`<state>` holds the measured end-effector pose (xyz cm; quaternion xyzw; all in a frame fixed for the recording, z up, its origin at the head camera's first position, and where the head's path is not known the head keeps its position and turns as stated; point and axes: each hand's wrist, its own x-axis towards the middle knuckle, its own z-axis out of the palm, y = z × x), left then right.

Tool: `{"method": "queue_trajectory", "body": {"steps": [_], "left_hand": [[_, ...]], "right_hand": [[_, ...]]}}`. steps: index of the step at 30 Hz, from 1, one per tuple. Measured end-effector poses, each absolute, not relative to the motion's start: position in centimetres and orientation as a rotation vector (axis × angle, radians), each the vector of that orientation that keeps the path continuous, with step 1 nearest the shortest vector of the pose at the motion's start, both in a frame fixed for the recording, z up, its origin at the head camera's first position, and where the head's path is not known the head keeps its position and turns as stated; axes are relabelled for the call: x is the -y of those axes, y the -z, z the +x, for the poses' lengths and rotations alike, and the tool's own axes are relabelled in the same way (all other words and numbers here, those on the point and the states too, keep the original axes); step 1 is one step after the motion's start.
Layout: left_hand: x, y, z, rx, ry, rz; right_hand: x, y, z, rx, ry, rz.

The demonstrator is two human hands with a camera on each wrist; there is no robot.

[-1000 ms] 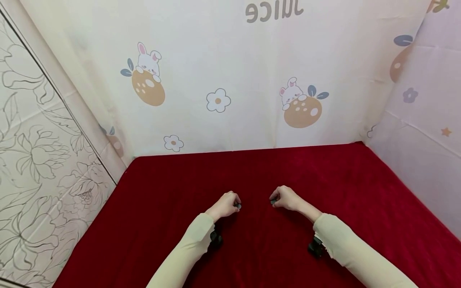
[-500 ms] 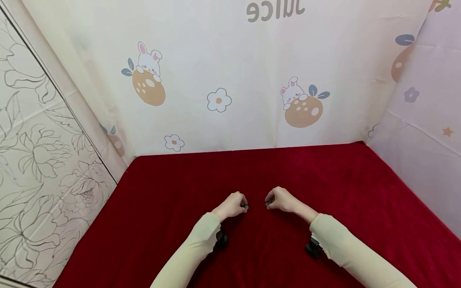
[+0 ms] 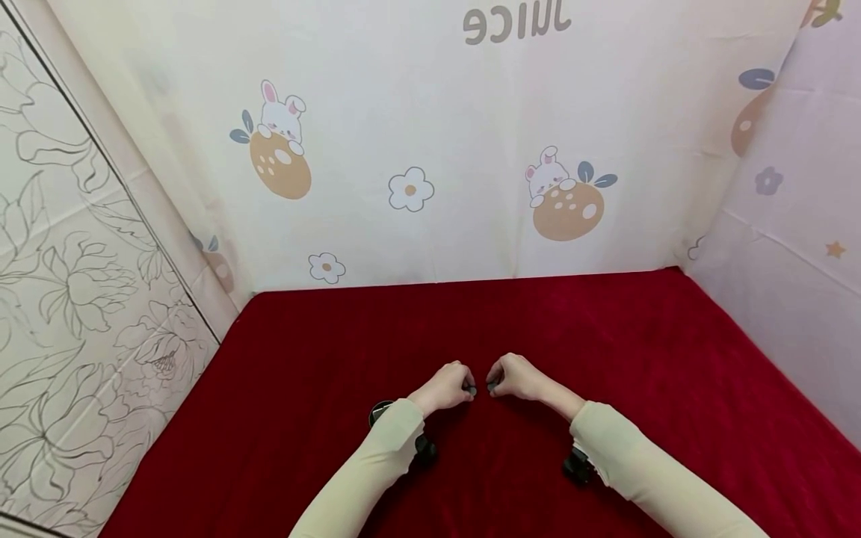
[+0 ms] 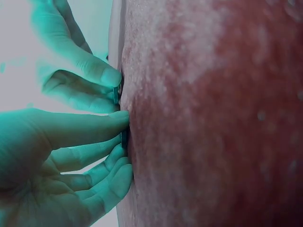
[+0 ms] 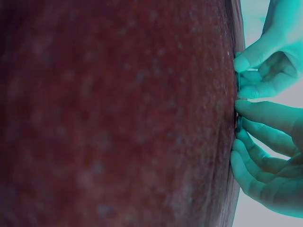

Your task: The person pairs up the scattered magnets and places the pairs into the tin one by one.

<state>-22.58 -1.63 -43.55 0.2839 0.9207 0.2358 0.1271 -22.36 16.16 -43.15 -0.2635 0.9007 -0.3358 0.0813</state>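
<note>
My left hand [image 3: 444,387] pinches a small, flat grey disc [image 3: 472,390] between thumb and fingers, low over the red cloth [image 3: 323,359]. Facing it, my right hand [image 3: 523,378] pinches a second small grey disc [image 3: 492,387]. A narrow gap separates the two hands. In the left wrist view, the left hand's disc [image 4: 124,140] shows only as a thin dark edge close to the cloth. The right hand's disc [image 5: 238,124] likewise appears edge-on in the right wrist view. Fingers cover much of both discs; what exactly they are cannot be told.
Dark wrist cameras [image 3: 425,450] hang under both sleeves. A dark round thing [image 3: 379,412] shows partly behind the left sleeve. Beyond the red-covered table stands a pale curtain [image 3: 471,112] with printed rabbits and flowers; a flower-patterned panel [image 3: 67,299] borders the left side.
Both hands have come toward each other, the left moving right and the right moving left, each still pinching its disc. The gap between them has shrunk.
</note>
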Motion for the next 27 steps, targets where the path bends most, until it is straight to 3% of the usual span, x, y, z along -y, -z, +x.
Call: {"method": "queue_trajectory", "body": {"steps": [27], "left_hand": [[0.73, 43.65, -22.24, -2.683, -0.688, 0.819]], "right_hand": [[-15.33, 43.30, -21.48, -2.734, 0.984, -0.824]]}}
